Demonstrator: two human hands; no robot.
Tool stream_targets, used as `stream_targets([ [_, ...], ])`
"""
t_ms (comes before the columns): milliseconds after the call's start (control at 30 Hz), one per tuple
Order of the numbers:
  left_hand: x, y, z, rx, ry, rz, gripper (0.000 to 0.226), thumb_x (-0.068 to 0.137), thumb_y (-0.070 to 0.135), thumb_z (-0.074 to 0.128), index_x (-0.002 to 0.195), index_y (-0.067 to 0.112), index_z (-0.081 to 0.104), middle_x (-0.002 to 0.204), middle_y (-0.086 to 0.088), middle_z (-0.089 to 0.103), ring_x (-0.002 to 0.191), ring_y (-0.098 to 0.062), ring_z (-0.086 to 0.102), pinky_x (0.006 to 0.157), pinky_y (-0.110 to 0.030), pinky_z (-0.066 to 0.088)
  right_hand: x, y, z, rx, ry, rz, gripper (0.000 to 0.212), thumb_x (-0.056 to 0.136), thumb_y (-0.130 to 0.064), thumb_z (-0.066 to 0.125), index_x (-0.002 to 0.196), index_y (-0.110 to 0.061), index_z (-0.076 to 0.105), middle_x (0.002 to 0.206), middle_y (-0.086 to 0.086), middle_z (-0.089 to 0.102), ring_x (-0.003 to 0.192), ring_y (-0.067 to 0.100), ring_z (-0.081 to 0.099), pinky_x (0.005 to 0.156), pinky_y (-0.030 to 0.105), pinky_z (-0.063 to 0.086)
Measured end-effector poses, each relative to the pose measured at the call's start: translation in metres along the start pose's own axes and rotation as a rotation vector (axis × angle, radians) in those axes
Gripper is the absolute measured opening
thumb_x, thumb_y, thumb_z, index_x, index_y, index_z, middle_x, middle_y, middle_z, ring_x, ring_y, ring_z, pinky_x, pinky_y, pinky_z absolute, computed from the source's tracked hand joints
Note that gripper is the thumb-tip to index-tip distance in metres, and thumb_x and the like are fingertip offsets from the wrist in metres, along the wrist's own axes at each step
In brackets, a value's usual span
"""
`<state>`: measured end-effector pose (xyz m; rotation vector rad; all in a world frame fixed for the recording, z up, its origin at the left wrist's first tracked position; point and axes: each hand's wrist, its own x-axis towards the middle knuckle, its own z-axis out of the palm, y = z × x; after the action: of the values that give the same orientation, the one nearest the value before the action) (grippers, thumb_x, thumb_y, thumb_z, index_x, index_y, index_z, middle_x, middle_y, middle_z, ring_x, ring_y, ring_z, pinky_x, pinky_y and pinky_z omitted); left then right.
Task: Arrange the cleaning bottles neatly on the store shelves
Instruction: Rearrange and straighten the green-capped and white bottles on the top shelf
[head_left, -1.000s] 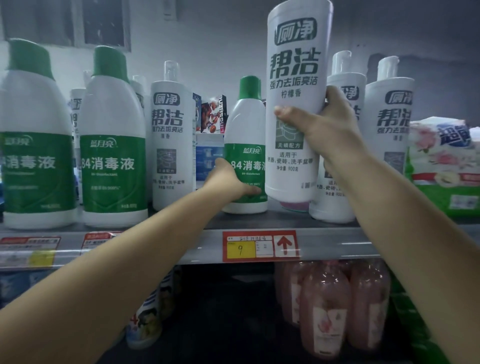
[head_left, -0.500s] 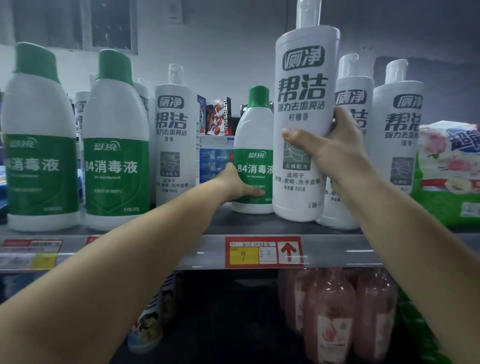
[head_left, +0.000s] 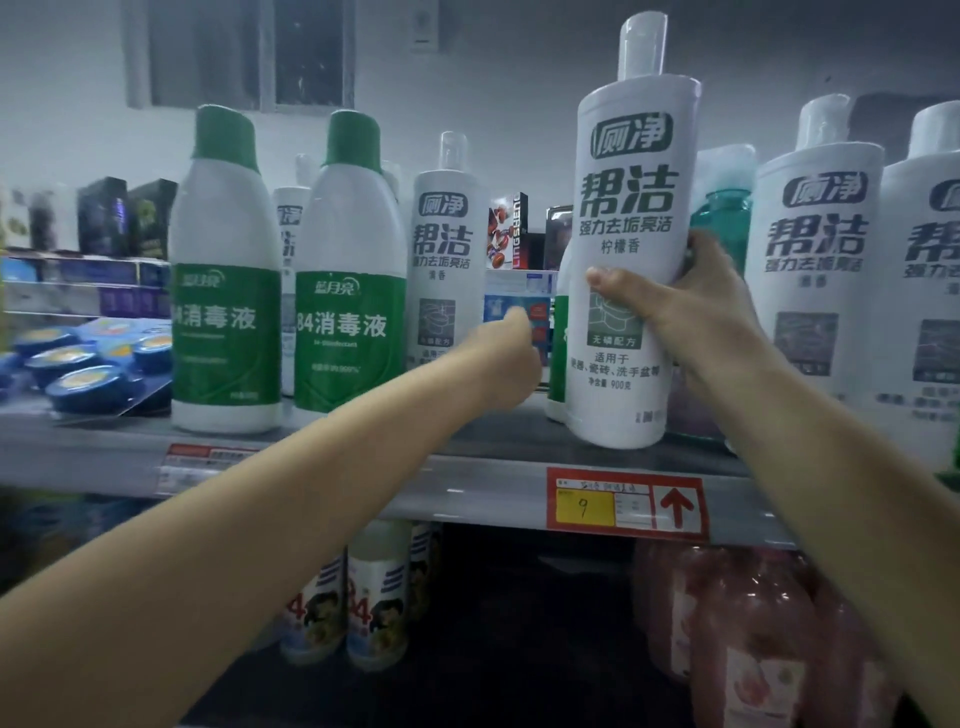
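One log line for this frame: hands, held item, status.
right hand grips white toilet-cleaner bottle | bottle base on shelf | left hand holds nothing

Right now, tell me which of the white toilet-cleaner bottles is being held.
The white toilet-cleaner bottle above the red price tag: the right hand grips its middle. The other white ones stand untouched.

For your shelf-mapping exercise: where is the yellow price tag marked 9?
The yellow price tag sits on the shelf edge, right of centre, below the white bottle.
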<state>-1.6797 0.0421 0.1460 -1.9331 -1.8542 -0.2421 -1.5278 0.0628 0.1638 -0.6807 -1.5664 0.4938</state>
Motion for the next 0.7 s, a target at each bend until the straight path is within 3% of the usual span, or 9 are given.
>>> stream_targets([
  [33,-0.009,0.001,-0.004,-0.396,0.018,-0.099,0.028,0.092,0.01,0.048,0.119,0.004,0.05,0.12,-0.009,0.057,0.103,-0.023,0.055,0.089,-0.032,0.042,0.0,-0.001,0.006,0.017,-0.009,0.007,0.068,0.061,-0.038,0.08,0.116,-0.019,0.045,0.11,-0.003,0.063,0.094,0.018,0.065,0.086,0.044,0.054],
  [100,-0.026,-0.014,-0.006,-0.646,0.263,-0.133,0.031,0.092,0.021,0.047,0.121,0.01,0.044,0.117,-0.009,0.059,0.099,-0.024,0.056,0.086,-0.034,0.046,0.001,-0.001,0.019,0.042,-0.026,0.013,0.067,0.059,-0.04,0.08,0.113,-0.021,0.046,0.107,-0.003,0.064,0.093,0.017,0.066,0.084,0.044,0.054],
  [200,-0.045,-0.035,0.002,-0.435,0.574,-0.077,0.039,0.087,0.022,0.053,0.122,0.009,0.045,0.115,-0.013,0.059,0.102,-0.03,0.056,0.084,-0.04,0.049,0.002,-0.003,0.039,0.072,-0.051,0.025,0.067,0.055,-0.043,0.081,0.11,-0.022,0.05,0.105,-0.004,0.066,0.092,0.015,0.067,0.082,0.042,0.056],
  [300,-0.052,-0.059,0.012,-0.279,0.866,-0.143,0.051,0.079,0.017,0.061,0.126,0.005,0.043,0.129,-0.016,0.049,0.12,-0.032,0.044,0.099,-0.042,0.038,0.004,-0.004,0.056,0.131,-0.071,0.065,0.062,0.06,-0.035,0.081,0.112,-0.021,0.05,0.106,-0.005,0.066,0.091,0.014,0.066,0.082,0.041,0.056],
  [367,-0.051,-0.073,0.018,-0.226,0.878,-0.292,0.068,0.077,0.026,0.065,0.133,0.006,0.032,0.141,-0.016,0.034,0.132,-0.033,0.029,0.109,-0.042,0.025,0.004,-0.004,0.065,0.17,-0.08,0.089,0.061,0.062,-0.031,0.082,0.112,-0.02,0.049,0.107,-0.004,0.065,0.092,0.015,0.066,0.082,0.041,0.056],
  [467,-0.049,-0.083,0.022,-0.333,0.733,-0.435,0.095,0.075,0.044,0.067,0.142,0.009,0.008,0.152,-0.012,0.014,0.14,-0.028,0.012,0.115,-0.038,0.011,0.005,-0.003,0.074,0.186,-0.089,0.102,0.069,0.055,-0.034,0.083,0.113,-0.02,0.049,0.107,-0.003,0.066,0.092,0.016,0.067,0.082,0.044,0.056],
  [567,-0.045,-0.083,0.024,-0.439,0.67,-0.506,0.114,0.069,0.053,0.07,0.145,0.011,-0.005,0.154,-0.01,0.008,0.141,-0.027,0.013,0.114,-0.039,0.017,0.006,-0.001,0.079,0.179,-0.087,0.112,0.078,0.045,-0.042,0.082,0.112,-0.022,0.049,0.106,-0.003,0.067,0.091,0.017,0.068,0.081,0.044,0.056],
  [700,-0.036,-0.077,0.024,-0.509,0.642,-0.57,0.126,0.062,0.057,0.073,0.144,0.014,-0.011,0.153,-0.014,0.009,0.137,-0.031,0.02,0.109,-0.044,0.027,0.006,0.002,0.082,0.173,-0.08,0.102,0.069,0.054,-0.035,0.083,0.112,-0.022,0.049,0.105,-0.004,0.066,0.09,0.015,0.067,0.08,0.043,0.057],
])
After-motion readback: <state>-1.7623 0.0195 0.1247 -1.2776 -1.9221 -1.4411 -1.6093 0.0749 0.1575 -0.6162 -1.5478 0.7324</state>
